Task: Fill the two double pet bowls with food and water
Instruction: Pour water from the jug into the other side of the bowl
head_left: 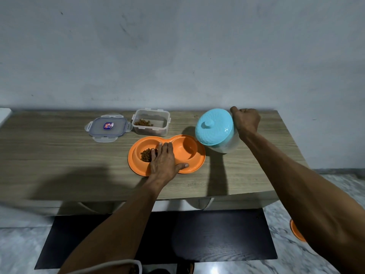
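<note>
An orange double pet bowl (195, 162) lies on the wooden table (59, 147). Its left cup holds brown kibble (146, 155); its right cup looks dry. My left hand (165, 161) rests flat on the bowl's middle, fingers straight, thumb on the front rim. My right hand (245, 120) grips the handle side of a clear water jug with a turquoise lid (214, 126). The jug is tilted toward the bowl's right cup. On the floor at the right, an edge of a second orange bowl (296, 232) shows behind my right arm.
A clear food container (151, 121) holding a little kibble stands behind the bowl. Its lid (108, 127) lies to its left. A grey wall rises right behind the table. A dark mat (217, 238) covers the floor under the table's front edge.
</note>
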